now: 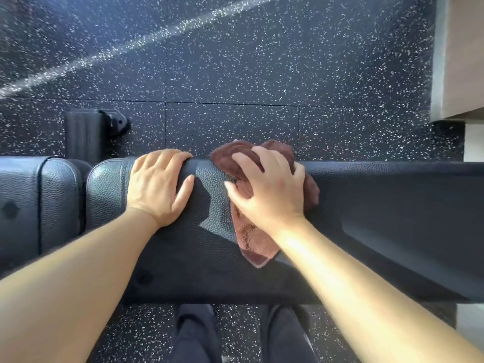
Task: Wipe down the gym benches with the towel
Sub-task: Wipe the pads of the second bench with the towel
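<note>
Head view, looking down. Brown towel [248, 239] bunched on top of black bench pad [183, 244], one end over the pad's far edge, other end trailing toward the near side. Right hand [269, 184] clenched around towel, fingers dug into the cloth. Left hand [159, 184] just beside towel, not touching it: palm flat on pad, fingertips bent over far edge, nothing held. Second pad [34, 205] to the left, narrow gap between. Speckled rubber floor [235, 61] beyond.

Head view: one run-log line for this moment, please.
step: wiping | left hand: rests on bench pad | right hand: grips bunched towel, pressed on same pad
</note>
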Demonstrator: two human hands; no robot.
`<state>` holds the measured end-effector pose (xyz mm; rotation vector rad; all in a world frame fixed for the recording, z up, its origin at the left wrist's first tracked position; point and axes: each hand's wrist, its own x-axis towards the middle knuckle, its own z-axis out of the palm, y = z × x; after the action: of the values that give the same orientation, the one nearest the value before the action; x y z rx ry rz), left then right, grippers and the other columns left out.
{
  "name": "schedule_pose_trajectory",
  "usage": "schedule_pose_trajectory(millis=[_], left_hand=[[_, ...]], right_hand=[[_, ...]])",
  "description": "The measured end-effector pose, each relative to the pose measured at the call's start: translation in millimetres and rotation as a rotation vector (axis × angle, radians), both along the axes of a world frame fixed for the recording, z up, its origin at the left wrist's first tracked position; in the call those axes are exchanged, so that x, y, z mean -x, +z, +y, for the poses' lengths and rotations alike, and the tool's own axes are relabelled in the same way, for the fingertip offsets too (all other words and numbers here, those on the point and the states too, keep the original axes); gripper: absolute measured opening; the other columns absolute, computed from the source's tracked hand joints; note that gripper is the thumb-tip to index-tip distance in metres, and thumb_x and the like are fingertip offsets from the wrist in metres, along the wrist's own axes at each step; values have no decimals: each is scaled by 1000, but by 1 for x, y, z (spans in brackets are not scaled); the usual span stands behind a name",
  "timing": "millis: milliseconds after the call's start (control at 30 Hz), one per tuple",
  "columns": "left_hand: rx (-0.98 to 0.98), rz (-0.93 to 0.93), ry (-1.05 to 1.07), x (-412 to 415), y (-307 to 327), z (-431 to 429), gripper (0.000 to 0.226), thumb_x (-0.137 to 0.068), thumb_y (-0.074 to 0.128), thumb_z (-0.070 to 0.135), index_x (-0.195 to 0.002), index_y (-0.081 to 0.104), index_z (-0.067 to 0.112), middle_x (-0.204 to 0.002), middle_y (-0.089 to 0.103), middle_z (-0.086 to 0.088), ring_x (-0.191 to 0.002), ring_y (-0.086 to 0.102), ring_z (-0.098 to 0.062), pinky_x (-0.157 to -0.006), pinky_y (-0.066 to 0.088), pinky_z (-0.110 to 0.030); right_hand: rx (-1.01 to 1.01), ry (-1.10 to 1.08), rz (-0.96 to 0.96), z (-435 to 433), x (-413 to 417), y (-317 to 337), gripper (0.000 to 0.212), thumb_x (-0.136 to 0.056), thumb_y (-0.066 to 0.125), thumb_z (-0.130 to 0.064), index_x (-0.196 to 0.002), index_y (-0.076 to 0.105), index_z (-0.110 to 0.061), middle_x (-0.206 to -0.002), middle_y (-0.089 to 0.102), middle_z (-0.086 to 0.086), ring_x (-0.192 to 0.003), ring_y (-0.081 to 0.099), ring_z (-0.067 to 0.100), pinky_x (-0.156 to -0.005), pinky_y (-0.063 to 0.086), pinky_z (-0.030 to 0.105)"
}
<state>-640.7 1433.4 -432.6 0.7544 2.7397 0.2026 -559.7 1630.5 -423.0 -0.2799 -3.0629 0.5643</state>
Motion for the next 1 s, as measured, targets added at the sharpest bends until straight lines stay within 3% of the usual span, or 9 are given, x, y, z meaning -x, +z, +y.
schedule_pose_trajectory(millis=[200, 300, 467, 600, 833, 1000], left_hand=[[-20, 27, 2, 0, -2, 0, 48, -88, 32, 46, -121, 50, 17, -117, 58, -6, -109, 50, -31, -96, 32, -44], [-28, 33, 10, -3, -3, -1, 49, -88, 31, 47, -121, 51, 16, -117, 59, -7, -109, 50, -32, -97, 32, -44], [-40, 34, 12, -5, -3, -1, 53, -89, 29, 47, -126, 50, 14, -127, 55, -10, -118, 46, -32, -104, 26, -42], [-75, 47, 3, -9, -5, -3, 52, -91, 32, 42, -129, 48, 11, -133, 50, -10, -124, 41, -31, -108, 24, -43], [-141, 52, -11, -26, -7, -18, 50, -93, 37, 35, -138, 40, 13, -144, 42, -5, -135, 33, -25, -114, 12, -40], [-148, 53, -43, -25, -7, -23, 52, -93, 37, 35, -141, 38, 13, -147, 39, -5, -137, 30, -25, -115, 11, -41]], right_hand=[[-93, -108, 17, 21, -49, -3, 39, -80, 64, -48, -112, 62, -26, -121, 58, 4, -112, 51, 26, -81, 40, 51], [-112, -178, 73, -3, -80, -6, 38, -77, 68, -46, -109, 67, -26, -120, 61, 7, -107, 58, 28, -76, 44, 47], [-166, -100, 61, -57, -118, -9, 37, -79, 63, -51, -111, 61, -32, -119, 63, 5, -103, 60, 27, -78, 41, 44], [-123, -204, 107, -63, -100, -9, 36, -78, 65, -51, -109, 66, -33, -119, 62, 5, -104, 59, 26, -81, 39, 45], [-26, -280, 39, -55, 10, -3, 43, -77, 63, -49, -116, 62, -28, -124, 57, 6, -115, 50, 29, -86, 35, 52], [-71, -281, 56, -68, -14, -5, 43, -78, 63, -47, -117, 62, -27, -125, 57, 6, -116, 50, 28, -86, 37, 52]])
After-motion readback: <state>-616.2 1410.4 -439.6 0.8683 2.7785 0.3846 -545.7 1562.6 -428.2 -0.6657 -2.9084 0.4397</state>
